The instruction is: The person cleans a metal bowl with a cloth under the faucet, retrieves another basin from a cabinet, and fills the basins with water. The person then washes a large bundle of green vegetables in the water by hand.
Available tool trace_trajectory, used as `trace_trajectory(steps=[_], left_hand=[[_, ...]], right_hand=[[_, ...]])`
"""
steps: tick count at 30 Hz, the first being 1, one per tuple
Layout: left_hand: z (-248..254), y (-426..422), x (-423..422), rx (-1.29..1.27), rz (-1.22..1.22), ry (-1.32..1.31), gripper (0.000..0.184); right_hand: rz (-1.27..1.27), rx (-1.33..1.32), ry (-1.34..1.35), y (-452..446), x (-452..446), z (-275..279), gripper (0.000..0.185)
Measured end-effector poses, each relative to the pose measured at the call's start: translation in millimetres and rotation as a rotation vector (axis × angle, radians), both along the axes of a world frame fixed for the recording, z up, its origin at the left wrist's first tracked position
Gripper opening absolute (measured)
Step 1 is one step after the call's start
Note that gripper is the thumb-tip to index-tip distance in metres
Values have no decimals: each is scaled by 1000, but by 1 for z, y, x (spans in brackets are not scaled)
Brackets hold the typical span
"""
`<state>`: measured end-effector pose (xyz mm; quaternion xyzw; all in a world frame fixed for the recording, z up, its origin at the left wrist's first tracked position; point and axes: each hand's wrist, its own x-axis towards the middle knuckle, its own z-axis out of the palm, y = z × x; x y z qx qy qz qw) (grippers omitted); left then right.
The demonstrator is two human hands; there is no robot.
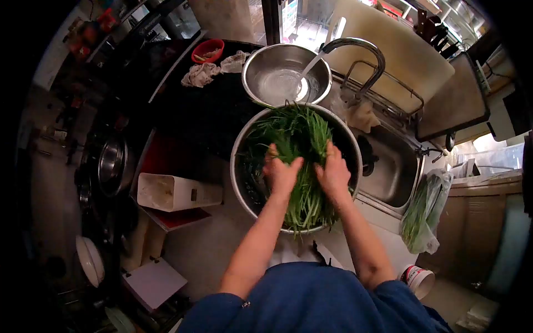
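A large steel bowl (235,176) in the middle holds a thick heap of long-stemmed leafy greens (302,183), with some stem ends hanging over its near rim. My left hand (282,171) is in the heap on the left, its fingers curled into the greens and partly hidden by them. Across from it, my right hand (334,172) grips the greens on the right side, thumb facing the other hand. Just beyond, a second steel bowl (261,83) stands under the curved faucet (378,61), and water runs into it.
To the right is a steel sink (391,169), with a plastic bag of greens (427,213) hanging past it. Large cutting boards (397,55) lean behind the faucet. A red bowl (208,51) and crumpled cloths (201,74) lie at back left. A white container (180,191) stands at left.
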<state>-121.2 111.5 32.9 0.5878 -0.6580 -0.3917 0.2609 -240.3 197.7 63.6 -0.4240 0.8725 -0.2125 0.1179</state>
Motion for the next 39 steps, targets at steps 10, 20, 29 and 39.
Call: trace_trajectory(steps=[10,20,29,39], left_hand=[[40,-4,43,-193,-330,-313,73],[-29,0,12,-49,-519,-677,81],[-51,-7,1,138,-616,-840,77],[36,-27,52,73,-651,-312,64]], right_hand=[[148,64,19,4,-16,-9,86],[226,381,124,-9,9,-69,79],[179,432,162,-14,12,-89,80],[154,-101,-312,7,-74,-56,66]])
